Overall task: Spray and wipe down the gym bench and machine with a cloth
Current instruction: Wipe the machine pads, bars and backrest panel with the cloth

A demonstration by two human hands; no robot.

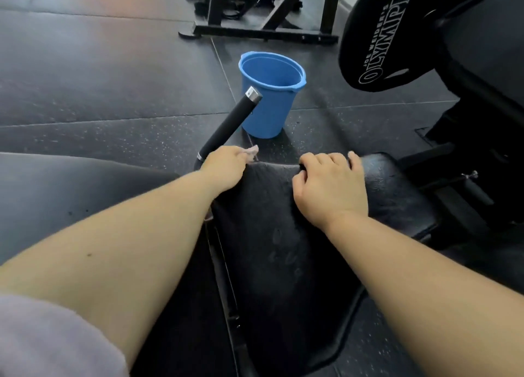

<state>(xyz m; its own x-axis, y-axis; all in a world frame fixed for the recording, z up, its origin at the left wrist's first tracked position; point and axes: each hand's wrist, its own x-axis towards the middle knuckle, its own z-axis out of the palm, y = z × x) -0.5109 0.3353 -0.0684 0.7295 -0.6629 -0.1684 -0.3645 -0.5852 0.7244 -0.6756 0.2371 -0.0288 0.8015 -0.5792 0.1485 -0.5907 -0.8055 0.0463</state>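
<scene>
A blue bucket (266, 113) stands on the dark speckled rubber floor (99, 79) at 12 o'clock, just past the far end of the seat pad (269, 235). A black handle bar (226, 124) with a chrome end cap rises at a slant from about 11 o'clock, and its upper end crosses in front of the bucket's wall. At 2 o'clock a black weight plate (377, 50) with white lettering hangs on the machine, and the machine's dark body fills the right edge below it. Farther off, at 12 o'clock along the top, is the black steel base of another frame (263, 33). A pale lilac sleeve (42, 340) shows at 7 o'clock.

Both bare forearms reach forward over the pad and cover part of its near half.

The left hand (226, 165) is at the pad's far left corner, right beside the foot of the handle bar. It is closed round a small pinkish cloth (253, 150), of which only a crumpled tip pokes out past the fingers. The right hand (330, 188) lies on the pad's far end at 1 o'clock, with its fingers bent over the edge and gripping it.

The pad is black and padded and narrows toward the person. Its far end has a fine, wet-looking speckle (most of all to the right of the right hand), and a few dull oval smudges mark its middle.
</scene>
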